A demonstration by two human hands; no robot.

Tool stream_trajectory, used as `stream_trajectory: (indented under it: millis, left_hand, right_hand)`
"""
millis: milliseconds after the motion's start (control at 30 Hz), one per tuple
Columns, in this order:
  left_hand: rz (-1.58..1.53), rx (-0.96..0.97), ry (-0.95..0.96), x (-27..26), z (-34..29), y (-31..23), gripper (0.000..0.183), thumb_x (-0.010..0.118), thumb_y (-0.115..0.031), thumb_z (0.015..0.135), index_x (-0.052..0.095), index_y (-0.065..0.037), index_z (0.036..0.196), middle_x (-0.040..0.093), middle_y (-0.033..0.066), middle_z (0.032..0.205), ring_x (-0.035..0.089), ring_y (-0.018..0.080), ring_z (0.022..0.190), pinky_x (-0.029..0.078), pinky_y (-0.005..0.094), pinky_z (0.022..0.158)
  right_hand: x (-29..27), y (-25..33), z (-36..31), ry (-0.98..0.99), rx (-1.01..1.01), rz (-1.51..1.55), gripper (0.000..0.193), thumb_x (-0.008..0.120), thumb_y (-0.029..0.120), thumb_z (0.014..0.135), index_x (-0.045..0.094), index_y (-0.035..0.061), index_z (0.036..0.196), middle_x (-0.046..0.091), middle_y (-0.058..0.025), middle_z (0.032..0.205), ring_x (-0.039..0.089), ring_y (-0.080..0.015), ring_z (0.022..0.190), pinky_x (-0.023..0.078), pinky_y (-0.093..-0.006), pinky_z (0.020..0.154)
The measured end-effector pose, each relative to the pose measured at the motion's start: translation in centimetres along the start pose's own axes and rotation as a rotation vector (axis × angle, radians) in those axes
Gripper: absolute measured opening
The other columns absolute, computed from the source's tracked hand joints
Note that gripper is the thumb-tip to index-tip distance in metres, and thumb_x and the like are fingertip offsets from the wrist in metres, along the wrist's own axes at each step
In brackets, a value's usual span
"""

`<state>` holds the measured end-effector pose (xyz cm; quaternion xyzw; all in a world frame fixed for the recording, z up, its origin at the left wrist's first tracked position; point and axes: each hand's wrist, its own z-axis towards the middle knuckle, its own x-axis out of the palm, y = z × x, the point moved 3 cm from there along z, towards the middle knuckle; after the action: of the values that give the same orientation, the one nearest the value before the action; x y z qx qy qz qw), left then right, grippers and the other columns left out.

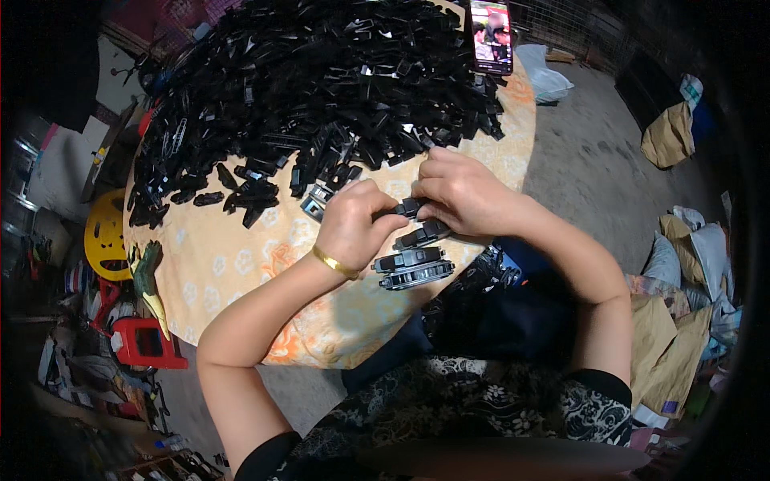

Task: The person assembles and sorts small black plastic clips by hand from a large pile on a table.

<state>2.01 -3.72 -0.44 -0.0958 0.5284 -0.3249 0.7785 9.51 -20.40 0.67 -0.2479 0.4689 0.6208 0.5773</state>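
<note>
Both my hands meet over the near part of a round table. My left hand (351,220), with a gold bangle at its wrist, is closed on one end of a small black plastic part (410,208). On the other end, the fingers of my right hand (461,191) pinch the same part, covering much of it. Just below lie another black part (422,235) and a short stack of black plastic pieces (413,260), which has a ribbed lower edge. Beside my left fingers rests a grey-and-black piece (314,204), partly hidden. What the parts belong to cannot be made out.
A big heap of black plastic pieces (321,88) covers the far side of the patterned tablecloth (216,280). A lit phone (491,36) stands at its right. Left of the table are a yellow round seat (108,235) and a red plastic object (144,343); bags (670,353) lie at right.
</note>
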Motion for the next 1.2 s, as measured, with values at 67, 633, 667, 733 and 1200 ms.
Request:
stream_trajectory:
  millis: [67, 633, 667, 733, 1200]
  left_hand:
    - [-0.006, 0.038, -0.001, 0.1, 0.1, -0.1, 0.019, 0.079, -0.012, 0.067, 0.068, -0.001, 0.077, 0.058, 0.009, 0.07, 0.056, 0.026, 0.069, 0.044, 0.0351, 0.061]
    - [0.429, -0.234, -0.179, -4.6, 2.1, 6.9, 0.021, 0.073, -0.018, 0.077, 0.07, -0.001, 0.089, 0.062, 0.0138, 0.096, 0.054, 0.0319, 0.094, 0.046, 0.0383, 0.084]
    - [0.46, -0.177, -0.187, -4.4, 2.0, 6.6, 0.021, 0.073, -0.017, 0.076, 0.07, -0.001, 0.089, 0.063, 0.0134, 0.096, 0.054, 0.0314, 0.094, 0.046, 0.0379, 0.084]
    - [0.489, -0.133, -0.199, -4.2, 2.1, 6.2, 0.021, 0.073, -0.016, 0.073, 0.069, -0.002, 0.088, 0.065, 0.0117, 0.097, 0.054, 0.0305, 0.095, 0.045, 0.0385, 0.084]
    - [0.173, 0.268, 0.0, -0.8, 0.9, 0.2, 0.025, 0.074, -0.008, 0.071, 0.062, -0.004, 0.092, 0.062, 0.0127, 0.085, 0.058, 0.03, 0.08, 0.047, 0.0376, 0.072]
  right_hand:
    - [0.3, -0.3, -0.3, -0.026, -0.004, 0.029, 0.023, 0.075, 0.014, 0.068, 0.065, 0.0019, 0.086, 0.058, -0.0094, 0.082, 0.053, -0.0285, 0.082, 0.045, -0.0382, 0.073]
    - [-0.1, -4.6, -0.9, -0.271, 0.251, -0.321, 0.029, 0.073, 0.023, 0.075, 0.068, 0.0023, 0.094, 0.056, -0.0106, 0.098, 0.057, -0.0267, 0.091, 0.05, -0.0376, 0.076]
    - [-0.1, -4.4, -0.8, -0.275, 0.259, -0.329, 0.026, 0.073, 0.022, 0.073, 0.067, 0.0021, 0.09, 0.056, -0.0106, 0.096, 0.057, -0.0267, 0.09, 0.05, -0.0378, 0.076]
    - [-0.3, -4.2, -0.9, -0.21, 0.307, -0.327, 0.027, 0.072, 0.022, 0.076, 0.067, 0.0028, 0.094, 0.057, -0.0099, 0.1, 0.057, -0.027, 0.093, 0.05, -0.038, 0.077]
    - [-0.1, -2.8, -0.7, -0.233, 0.162, -0.22, 0.027, 0.071, 0.022, 0.077, 0.067, 0.0052, 0.098, 0.061, -0.009, 0.091, 0.059, -0.027, 0.089, 0.051, -0.0382, 0.073]
